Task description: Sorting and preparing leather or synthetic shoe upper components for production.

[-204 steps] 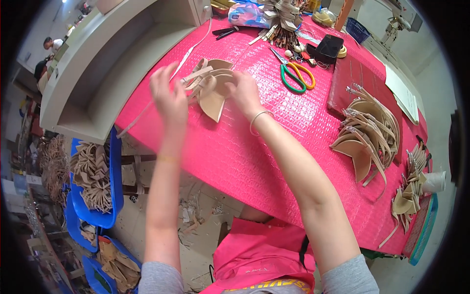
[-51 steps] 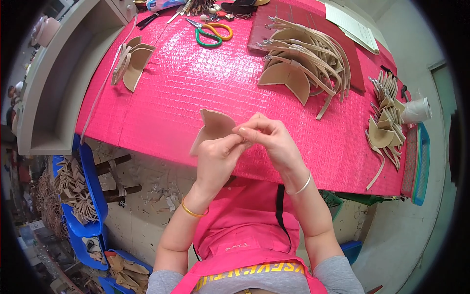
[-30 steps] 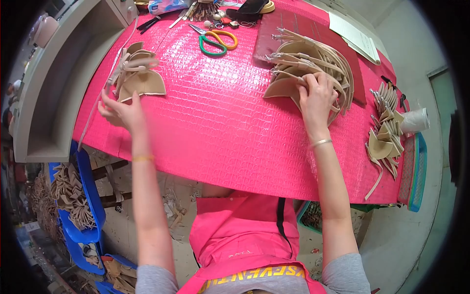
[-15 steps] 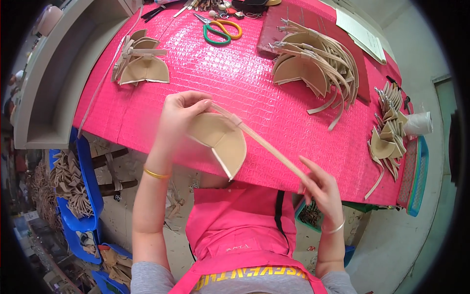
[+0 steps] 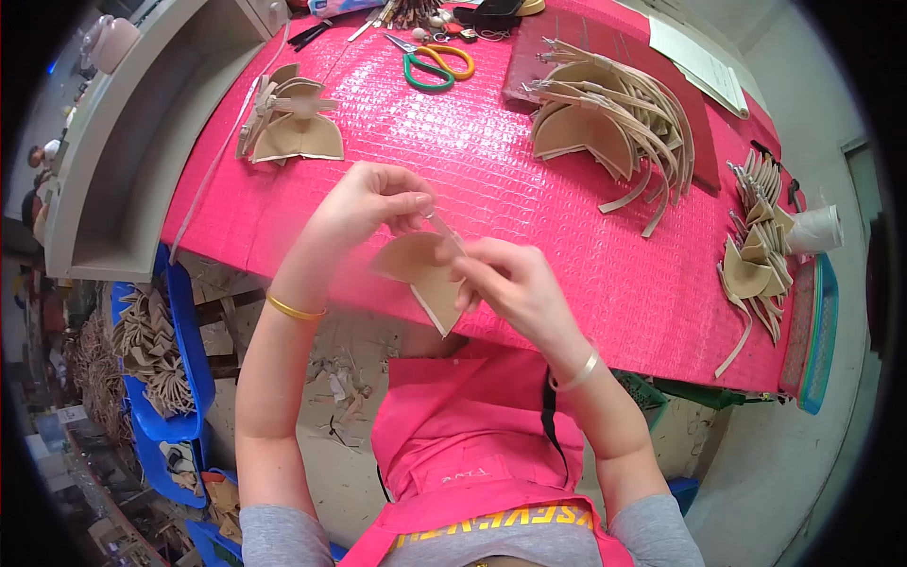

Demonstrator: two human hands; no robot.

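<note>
At the left edge, a grey shelf unit [image 5: 156, 132] stands against a pink-covered table [image 5: 378, 123], and below it a blue bin [image 5: 196, 354] is heaped with beige pieces. Rightward, near the table's left side, a small group of folded beige pieces [image 5: 299, 139] lies with straps across it. The person's left hand [image 5: 378, 200] comes next, its thumb and fingertips pinched on one end of a pale strap [image 5: 446, 233]. From that strap hangs a single beige piece [image 5: 436, 288], creased down its middle, over the near edge of the table. Well beyond it lie scissors [image 5: 439, 69] with green and yellow handles. The right hand [image 5: 507, 283], just beside the left, has its fingers closed on the same strap. Farther right, a larger strapped pile [image 5: 614, 118] rests partly on a dark red board [image 5: 539, 52], near a notebook [image 5: 699, 66]. Past these, a smaller beige stack [image 5: 756, 255] sits by a white roll [image 5: 815, 230].
</note>
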